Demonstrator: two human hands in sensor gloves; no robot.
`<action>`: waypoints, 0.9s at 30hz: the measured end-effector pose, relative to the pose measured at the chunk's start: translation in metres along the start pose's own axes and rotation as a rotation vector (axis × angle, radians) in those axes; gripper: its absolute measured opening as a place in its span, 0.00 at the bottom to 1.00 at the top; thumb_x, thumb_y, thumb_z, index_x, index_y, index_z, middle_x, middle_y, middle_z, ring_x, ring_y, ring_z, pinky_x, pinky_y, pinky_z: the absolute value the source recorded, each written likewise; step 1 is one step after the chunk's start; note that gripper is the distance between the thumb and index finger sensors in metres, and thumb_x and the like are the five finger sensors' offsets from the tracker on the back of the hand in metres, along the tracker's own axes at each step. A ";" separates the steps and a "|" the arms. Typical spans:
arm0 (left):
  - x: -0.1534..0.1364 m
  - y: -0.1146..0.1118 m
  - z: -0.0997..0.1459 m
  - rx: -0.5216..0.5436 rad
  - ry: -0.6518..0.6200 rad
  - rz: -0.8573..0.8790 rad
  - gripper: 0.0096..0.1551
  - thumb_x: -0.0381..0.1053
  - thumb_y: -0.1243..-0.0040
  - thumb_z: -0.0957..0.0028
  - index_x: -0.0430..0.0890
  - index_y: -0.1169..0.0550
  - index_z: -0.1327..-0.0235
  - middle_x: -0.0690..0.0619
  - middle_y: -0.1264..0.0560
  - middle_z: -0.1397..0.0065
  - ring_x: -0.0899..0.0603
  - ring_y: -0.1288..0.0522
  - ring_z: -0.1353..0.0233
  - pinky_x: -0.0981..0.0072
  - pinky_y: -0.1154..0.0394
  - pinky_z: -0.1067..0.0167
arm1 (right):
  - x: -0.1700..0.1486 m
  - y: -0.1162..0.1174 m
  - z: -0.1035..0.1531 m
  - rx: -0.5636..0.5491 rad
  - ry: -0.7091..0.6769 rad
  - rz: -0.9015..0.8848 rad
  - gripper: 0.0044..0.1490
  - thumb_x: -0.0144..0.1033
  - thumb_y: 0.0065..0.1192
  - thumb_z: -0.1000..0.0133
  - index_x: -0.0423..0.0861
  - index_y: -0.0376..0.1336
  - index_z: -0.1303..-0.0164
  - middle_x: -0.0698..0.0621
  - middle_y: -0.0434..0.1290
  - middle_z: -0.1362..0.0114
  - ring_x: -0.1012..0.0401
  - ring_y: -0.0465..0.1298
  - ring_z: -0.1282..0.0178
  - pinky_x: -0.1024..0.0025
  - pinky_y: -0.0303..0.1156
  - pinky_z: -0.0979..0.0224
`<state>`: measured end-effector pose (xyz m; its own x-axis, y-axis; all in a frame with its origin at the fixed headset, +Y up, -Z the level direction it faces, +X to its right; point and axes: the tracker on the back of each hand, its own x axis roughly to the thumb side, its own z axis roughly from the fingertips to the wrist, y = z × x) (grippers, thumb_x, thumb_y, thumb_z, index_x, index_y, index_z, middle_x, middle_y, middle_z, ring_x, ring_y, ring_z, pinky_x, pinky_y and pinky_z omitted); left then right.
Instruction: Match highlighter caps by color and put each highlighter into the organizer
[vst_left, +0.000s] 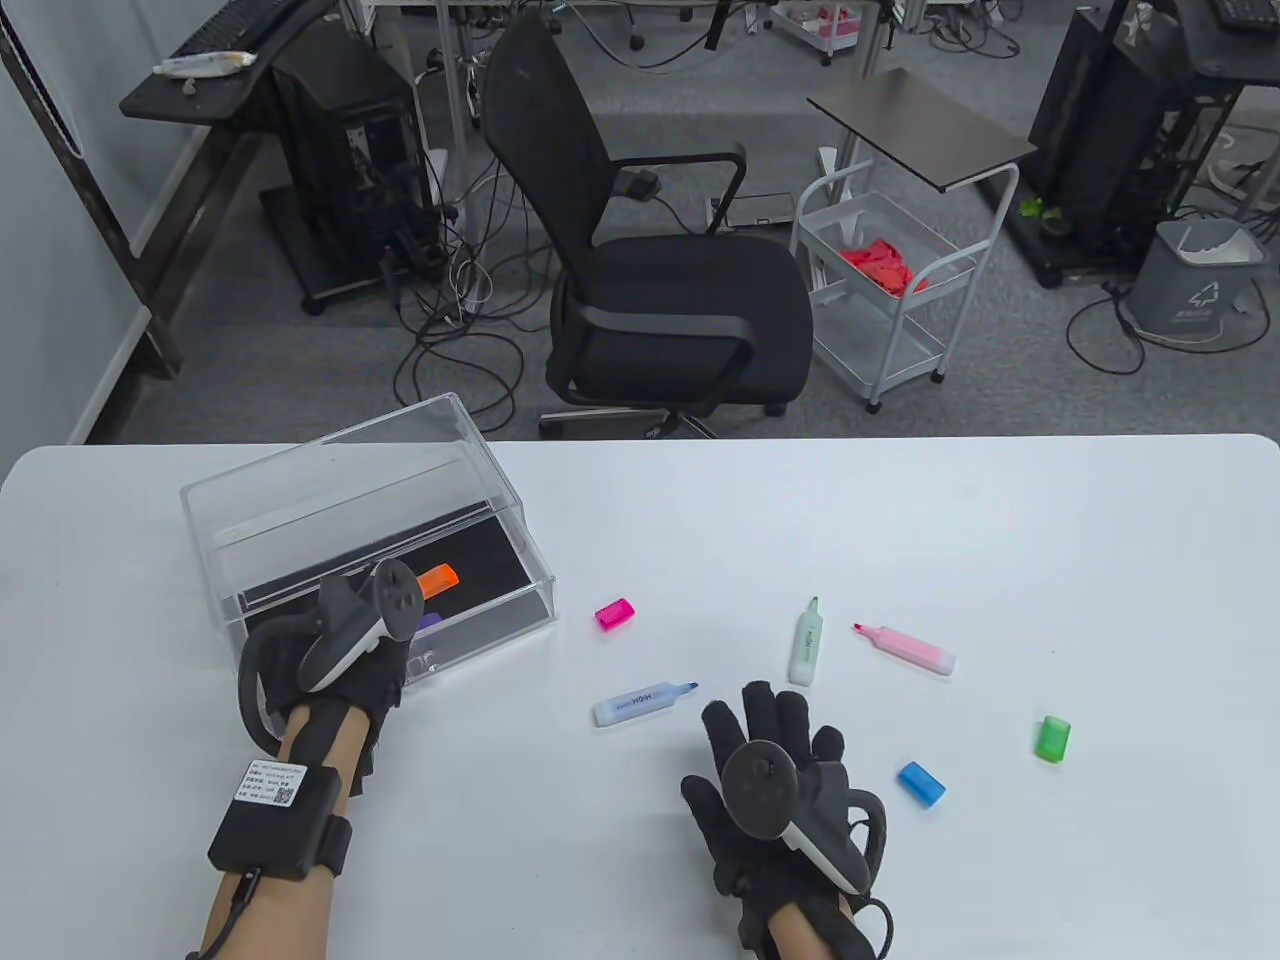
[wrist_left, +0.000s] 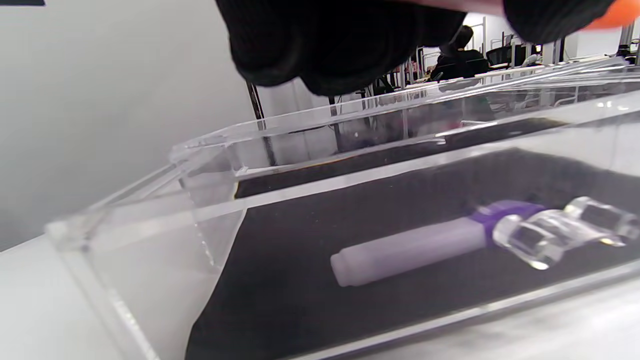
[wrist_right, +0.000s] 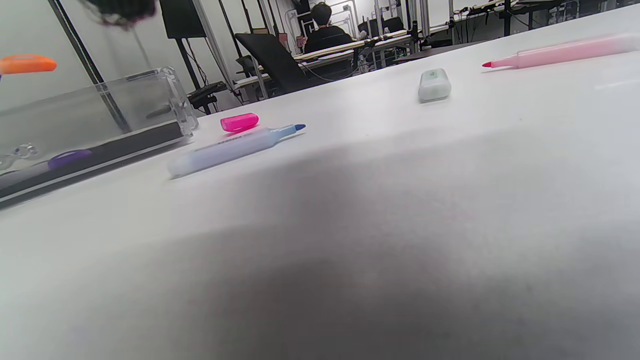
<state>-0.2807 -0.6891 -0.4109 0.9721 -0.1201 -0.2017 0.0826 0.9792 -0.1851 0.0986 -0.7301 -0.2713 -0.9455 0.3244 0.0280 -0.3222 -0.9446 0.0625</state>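
Observation:
My left hand (vst_left: 400, 630) hovers over the pulled-out drawer of the clear organizer (vst_left: 300, 490) and grips an orange-capped highlighter (vst_left: 437, 578); its orange end also shows in the left wrist view (wrist_left: 617, 12). A purple-capped highlighter (wrist_left: 410, 247) lies on the drawer's black lining. My right hand (vst_left: 770, 710) lies flat and open on the table, holding nothing. In front of it lie an uncapped blue highlighter (vst_left: 643, 703), an uncapped green highlighter (vst_left: 806, 643) and an uncapped pink highlighter (vst_left: 908, 648). Loose caps lie around them: pink (vst_left: 615, 613), blue (vst_left: 921, 783), green (vst_left: 1052, 738).
The drawer has a clear knob handle (wrist_left: 550, 232) at its front wall. Beyond the white table's (vst_left: 900, 500) far edge stand a black office chair (vst_left: 660, 280) and a white wire cart (vst_left: 890, 290).

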 end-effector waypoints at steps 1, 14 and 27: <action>-0.003 -0.001 -0.003 0.009 -0.006 0.020 0.44 0.69 0.61 0.48 0.58 0.53 0.19 0.58 0.44 0.25 0.46 0.31 0.33 0.58 0.28 0.33 | -0.001 0.000 -0.001 0.003 0.003 -0.003 0.46 0.57 0.54 0.50 0.59 0.44 0.22 0.51 0.34 0.15 0.48 0.32 0.15 0.33 0.29 0.23; 0.000 0.008 0.032 0.049 -0.157 0.134 0.52 0.79 0.59 0.52 0.61 0.58 0.19 0.59 0.62 0.13 0.41 0.61 0.10 0.40 0.53 0.18 | 0.002 0.002 -0.001 0.009 -0.006 0.013 0.47 0.57 0.54 0.50 0.58 0.42 0.22 0.51 0.33 0.15 0.48 0.31 0.15 0.33 0.28 0.23; 0.014 0.008 0.117 0.078 -0.268 0.200 0.55 0.83 0.62 0.55 0.63 0.60 0.19 0.58 0.64 0.13 0.39 0.65 0.10 0.39 0.54 0.18 | 0.015 0.011 -0.004 0.023 -0.038 0.054 0.48 0.57 0.54 0.50 0.59 0.41 0.22 0.51 0.32 0.15 0.48 0.31 0.15 0.33 0.28 0.23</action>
<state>-0.2407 -0.6640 -0.3029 0.9930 0.1126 0.0348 -0.1091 0.9899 -0.0909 0.0805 -0.7362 -0.2740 -0.9588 0.2754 0.0696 -0.2695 -0.9594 0.0831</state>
